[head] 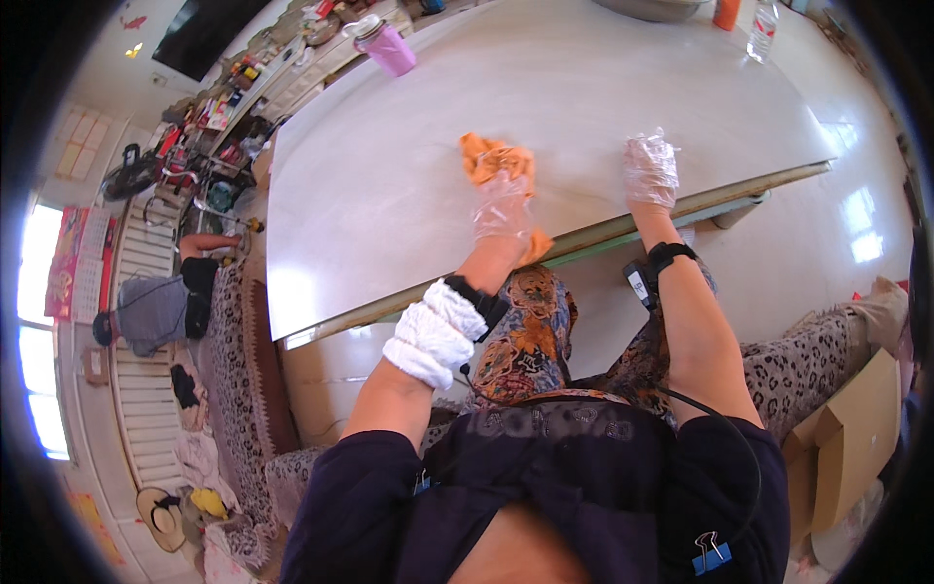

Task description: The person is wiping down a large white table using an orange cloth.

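My left hand (505, 203), in a clear disposable plastic glove, grips a crumpled orange cloth (478, 152) against the white tabletop (379, 168). Part of the cloth trails out below the hand at the table's near edge. Over at the right, my right hand (651, 169) wears the same kind of glove and rests on the tabletop close to that edge. Wrinkled film hides its fingers, and no object shows in it. A white terry band (432, 334) and a black strap wrap my left forearm; another black strap (670, 254) circles my right wrist.
A pink bottle (387, 47) stands at the table's far left. At the far right are a clear bottle (763, 33), an orange container (726, 13) and a basin (651, 7). Another person (157, 303) is on the left bench. An open cardboard box (850, 445) sits at right.
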Tool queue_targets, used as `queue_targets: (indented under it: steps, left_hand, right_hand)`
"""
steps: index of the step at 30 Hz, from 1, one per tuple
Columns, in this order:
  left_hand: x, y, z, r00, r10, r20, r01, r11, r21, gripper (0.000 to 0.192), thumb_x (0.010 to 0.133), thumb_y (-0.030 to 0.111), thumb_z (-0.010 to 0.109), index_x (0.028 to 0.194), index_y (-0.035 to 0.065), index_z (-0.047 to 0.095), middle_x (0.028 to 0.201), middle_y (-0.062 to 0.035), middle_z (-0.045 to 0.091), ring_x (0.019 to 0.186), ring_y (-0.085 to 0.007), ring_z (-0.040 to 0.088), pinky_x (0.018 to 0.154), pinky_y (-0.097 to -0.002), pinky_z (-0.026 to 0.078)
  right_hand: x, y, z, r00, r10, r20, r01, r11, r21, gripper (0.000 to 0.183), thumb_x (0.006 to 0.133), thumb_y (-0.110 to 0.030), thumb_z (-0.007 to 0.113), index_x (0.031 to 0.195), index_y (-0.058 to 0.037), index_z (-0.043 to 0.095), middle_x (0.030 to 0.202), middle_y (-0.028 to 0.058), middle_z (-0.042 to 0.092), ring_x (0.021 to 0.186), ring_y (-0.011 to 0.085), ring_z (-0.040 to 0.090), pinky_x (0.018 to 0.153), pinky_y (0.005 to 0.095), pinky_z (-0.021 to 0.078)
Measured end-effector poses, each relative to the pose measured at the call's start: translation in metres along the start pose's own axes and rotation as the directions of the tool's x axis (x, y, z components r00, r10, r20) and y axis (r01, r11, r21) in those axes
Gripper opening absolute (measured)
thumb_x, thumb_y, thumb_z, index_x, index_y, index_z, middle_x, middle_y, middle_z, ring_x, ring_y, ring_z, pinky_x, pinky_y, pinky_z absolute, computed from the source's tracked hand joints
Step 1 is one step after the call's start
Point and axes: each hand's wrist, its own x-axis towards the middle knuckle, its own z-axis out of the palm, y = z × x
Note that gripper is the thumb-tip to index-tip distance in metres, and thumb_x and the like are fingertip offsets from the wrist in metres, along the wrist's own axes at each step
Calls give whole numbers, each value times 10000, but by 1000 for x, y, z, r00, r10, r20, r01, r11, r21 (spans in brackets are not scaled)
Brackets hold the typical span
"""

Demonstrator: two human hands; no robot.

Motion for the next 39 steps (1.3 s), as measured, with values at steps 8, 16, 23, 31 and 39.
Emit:
queue_targets:
  steps: [8,16,23,31,39]
  left_hand:
    - [-17,-55,-12,952,36,-304,-114,964,-240,402,820,348,508,1050,19,538,1091,-172,532,1070,-306,448,902,-379,338]
    - [-59,-72,-26,965,-257,-48,162,733,-661,223,759,248,617,876,59,591,744,-51,589,643,-156,528,616,-277,436]
    - [-9,-29,-25,979,-201,-21,142,759,-635,170,744,152,605,878,51,578,787,-108,601,693,-194,574,671,-294,454]
    - [7,-12,-66,880,-352,-319,-61,582,-811,224,755,71,617,962,29,543,787,-39,585,716,-136,543,692,-239,444]
    - [38,-32,-99,936,0,-352,-288,576,-765,379,779,58,597,1125,14,448,1084,-92,526,1051,-181,485,890,-307,379]
  right_hand:
    - [-4,32,27,978,192,-80,-158,937,310,196,774,-134,529,948,-56,570,865,105,571,808,211,542,700,320,450]
    - [-17,-98,-30,829,81,554,-231,951,206,369,760,-369,559,935,-46,589,935,147,600,882,276,582,737,365,463]
    - [9,-104,-32,784,22,620,-459,692,557,354,717,-411,605,860,-88,616,774,98,623,728,186,595,656,318,460]
    - [56,-121,-93,868,-234,438,-467,-86,880,151,809,-150,581,918,-46,566,797,7,553,715,125,535,661,268,459]
    - [104,-121,-122,897,-185,401,-424,-620,660,253,768,-114,623,977,-7,527,1016,116,570,990,249,529,909,383,405]
